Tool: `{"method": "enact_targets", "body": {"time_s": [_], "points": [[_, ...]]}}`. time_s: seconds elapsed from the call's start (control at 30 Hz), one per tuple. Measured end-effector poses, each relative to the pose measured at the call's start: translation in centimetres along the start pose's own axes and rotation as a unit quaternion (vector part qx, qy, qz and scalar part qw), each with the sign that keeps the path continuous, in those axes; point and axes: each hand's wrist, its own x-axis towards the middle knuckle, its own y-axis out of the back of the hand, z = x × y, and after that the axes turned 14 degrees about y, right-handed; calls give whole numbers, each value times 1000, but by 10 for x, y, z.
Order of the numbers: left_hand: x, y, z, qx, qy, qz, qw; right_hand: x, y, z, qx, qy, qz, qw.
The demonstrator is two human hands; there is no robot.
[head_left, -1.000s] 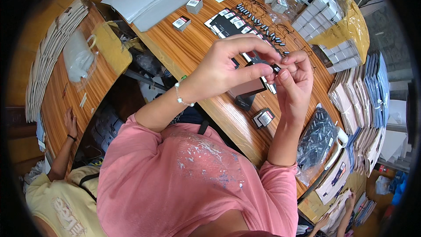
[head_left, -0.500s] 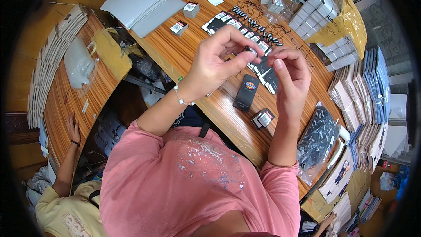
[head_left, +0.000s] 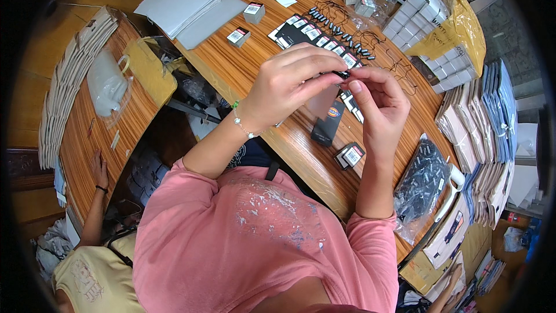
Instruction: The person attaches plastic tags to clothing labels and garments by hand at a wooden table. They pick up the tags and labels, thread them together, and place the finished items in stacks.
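Note:
Above the table, my left hand and my right hand meet fingertip to fingertip. Both pinch a small black piece, mostly covered by the fingers, so its exact kind is hidden. A blurred, greyish-brown flat piece hangs just below the left fingers; it looks like a card. Under the hands lies a black hang tag with an oval emblem. Beyond them a row of black hang tags with white labels overlaps beside black tag strings with small grey ends.
Small tag stacks sit near the front edge, with others farther left. Right are a bag of dark fasteners, a white-handled tool, folded garments and bagged white boxes. A co-worker's hand rests on the left table.
My left fingers have moved slightly right and down, closing the gap to my right fingertips. The flat piece now shows below them, partly over the emblem tag.

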Motion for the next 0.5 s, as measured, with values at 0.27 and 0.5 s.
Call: {"method": "enact_targets", "body": {"time_s": [0.27, 0.5], "points": [[0, 6, 6, -39, -32, -5, 999, 0, 1, -4, -7, 42, -17, 999], [4, 11, 11, -36, -46, -8, 998, -4, -8, -10, 3, 50, 30, 998]]}}
